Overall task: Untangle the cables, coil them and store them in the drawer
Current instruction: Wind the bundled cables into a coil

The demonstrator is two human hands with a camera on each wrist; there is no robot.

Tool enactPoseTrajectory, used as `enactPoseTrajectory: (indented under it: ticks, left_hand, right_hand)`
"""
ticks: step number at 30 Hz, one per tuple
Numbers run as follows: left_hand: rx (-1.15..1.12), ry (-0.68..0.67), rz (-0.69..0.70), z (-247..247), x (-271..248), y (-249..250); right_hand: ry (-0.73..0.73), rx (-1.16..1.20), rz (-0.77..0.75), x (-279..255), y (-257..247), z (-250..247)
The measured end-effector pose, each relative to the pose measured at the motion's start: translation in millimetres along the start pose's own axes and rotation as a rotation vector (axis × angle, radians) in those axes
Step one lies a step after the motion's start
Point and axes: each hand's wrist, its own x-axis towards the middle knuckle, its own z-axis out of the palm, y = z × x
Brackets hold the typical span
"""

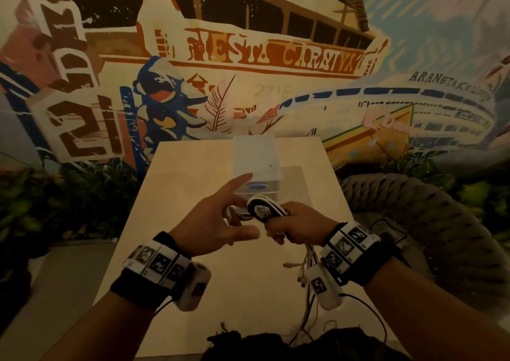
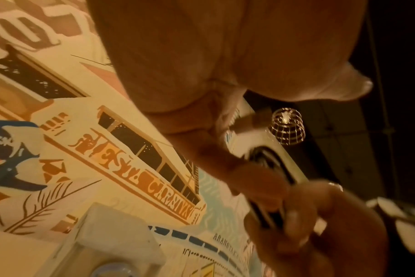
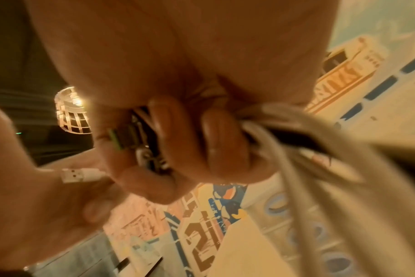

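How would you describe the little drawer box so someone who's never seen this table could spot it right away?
Start at the pale wooden table in front of the painted mural. The drawer box stands at its far end, just beyond the two hands. It is the only boxy white thing on the tabletop, translucent, with a blue oval on its near face.

Glossy plastic-sheathed cables (image 1: 266, 209), matt pale wooden table (image 1: 193, 167), frosted plastic drawer box (image 1: 256, 156).

Painted mural wall (image 1: 248, 57) ahead of me, pale wooden table (image 1: 193, 167) below, woven rope chair (image 1: 427, 217) right, caged lamp (image 2: 287, 126) glowing overhead
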Motion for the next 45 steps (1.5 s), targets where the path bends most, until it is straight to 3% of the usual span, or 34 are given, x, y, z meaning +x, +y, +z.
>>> enactPoseTrajectory:
  ticks: [4,9,16,20,25,31,34,37,39,45]
  left_hand:
    - [-0.436,0.010,-0.141,-12.3,-2.6,-9.4]
    - [-0.552,0.019,-0.344,-16.2,1.2,-39.1]
    - [-0.742,-0.029,-0.247,10.6,3.2,-13.6]
    - [-0.540,0.046,-0.160,29.1,9.7,7.1]
    - [-0.471,0.172,-0.053,30.0,10.5,11.6]
    - [0.033,-0.127,0.036,14.2,17.6,11.6]
    - [0.002,0.005,-0.010,8.9,21.1,6.3]
    - [-0.153,0.191,-0.193,18.9,22.8,0.7]
    - [-0.158,0.220,-0.242,30.8,22.1,1.7]
    - [-0.097,0.179,-0.193,35.4,22.0,-1.2]
  right_hand:
    - [0.019,0.033,0.020,-0.6,4.9,-4.6]
    - [-0.033,0.281,-0.006,-5.1,-0.1,-9.1]
    - [-0.133,0.216,-0.042,-5.0,-5.1,3.1]
    - [-0.133,0.219,-0.052,-0.9,-9.3,13.7]
    - [-0.103,0.170,-0.031,1.8,-6.9,15.8]
    - [-0.115,-0.017,0.010,4.2,-0.5,23.0]
    - [-0.089,-0.023,0.028,4.6,-0.4,22.5]
    - [-0.061,-0.047,-0.010,6.7,-5.5,21.5]
    - [-0.069,-0.121,-0.054,6.7,-10.3,24.0]
    - [-0.064,-0.252,-0.119,4.8,-10.9,29.8]
